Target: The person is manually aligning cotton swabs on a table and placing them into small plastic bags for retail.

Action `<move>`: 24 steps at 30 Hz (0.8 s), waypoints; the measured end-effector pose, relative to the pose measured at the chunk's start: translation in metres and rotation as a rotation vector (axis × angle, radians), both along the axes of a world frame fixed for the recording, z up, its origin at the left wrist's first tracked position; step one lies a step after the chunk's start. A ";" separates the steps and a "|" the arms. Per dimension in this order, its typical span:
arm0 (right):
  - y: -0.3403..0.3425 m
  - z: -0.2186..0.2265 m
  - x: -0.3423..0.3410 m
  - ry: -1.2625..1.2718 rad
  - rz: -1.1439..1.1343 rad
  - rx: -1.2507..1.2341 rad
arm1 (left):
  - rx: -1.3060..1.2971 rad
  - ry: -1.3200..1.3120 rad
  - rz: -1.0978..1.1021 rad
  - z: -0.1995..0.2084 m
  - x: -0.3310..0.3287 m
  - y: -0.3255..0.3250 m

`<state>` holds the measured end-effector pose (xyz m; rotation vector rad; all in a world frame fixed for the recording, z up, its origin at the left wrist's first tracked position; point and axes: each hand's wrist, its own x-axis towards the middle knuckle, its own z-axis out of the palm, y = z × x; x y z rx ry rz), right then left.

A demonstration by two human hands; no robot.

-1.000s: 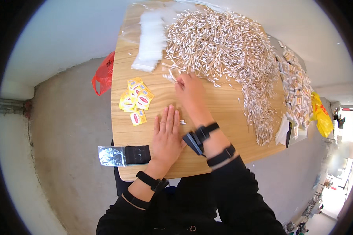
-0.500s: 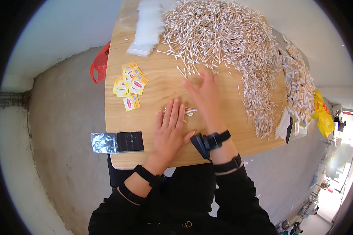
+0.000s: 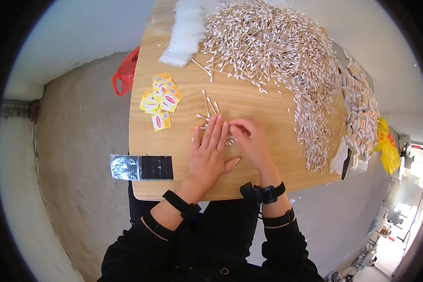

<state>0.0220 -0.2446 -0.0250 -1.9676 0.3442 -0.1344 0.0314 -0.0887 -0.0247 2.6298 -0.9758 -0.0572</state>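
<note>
My left hand (image 3: 207, 152) lies flat, palm down, fingers stretched out over a small bunch of cotton swabs (image 3: 230, 140). White tips peek out beside its fingers; the rest of the bunch is hidden. A few more swabs (image 3: 208, 104) jut out beyond the fingertips at a slant. Close against the left index finger is my right hand (image 3: 251, 141), its fingers curled and thumb and forefinger pinched together. What sits in that pinch, if anything, is too small to tell. A big heap of cotton swabs (image 3: 272, 47) covers the far right of the wooden table (image 3: 174, 141).
Yellow cards (image 3: 162, 96) lie at the left, behind a black-and-clear packet (image 3: 156, 168) on the table edge. Clear plastic bags (image 3: 185, 35) are stacked farther back. Many small packs (image 3: 359, 103) fill the right side, beside a yellow bag (image 3: 387, 148). A red bag (image 3: 124, 77) hangs left.
My right hand has come back from the edge of the heap to the left hand's fingers. Several swabs now lie beyond the left fingertips. The left hand stays flat.
</note>
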 end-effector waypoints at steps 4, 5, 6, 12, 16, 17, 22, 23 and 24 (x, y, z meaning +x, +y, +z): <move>-0.001 0.003 0.028 -0.095 -0.129 -0.022 | 0.033 -0.031 -0.007 0.000 -0.004 0.000; 0.006 0.007 0.038 -0.088 -0.123 -0.010 | 0.021 -0.045 0.003 -0.003 -0.006 0.004; 0.012 0.017 0.050 0.028 -0.014 -0.198 | 0.002 -0.063 0.004 -0.003 -0.006 0.005; 0.007 0.014 0.096 0.176 0.216 -0.541 | -0.073 0.060 -0.029 0.007 -0.009 0.001; -0.031 0.012 0.102 0.084 0.217 -0.347 | -0.136 0.002 -0.016 0.003 -0.007 0.002; -0.033 0.010 0.093 0.093 0.211 -0.357 | -0.147 0.009 -0.022 0.002 -0.008 0.001; -0.011 0.005 0.030 -0.059 0.347 -0.166 | -0.081 -0.024 -0.058 -0.005 -0.009 0.007; -0.014 0.007 0.019 -0.063 0.352 -0.176 | -0.090 -0.029 -0.054 -0.004 -0.007 0.004; -0.016 0.004 0.008 -0.079 0.075 0.012 | -0.090 -0.010 -0.030 -0.004 -0.007 0.004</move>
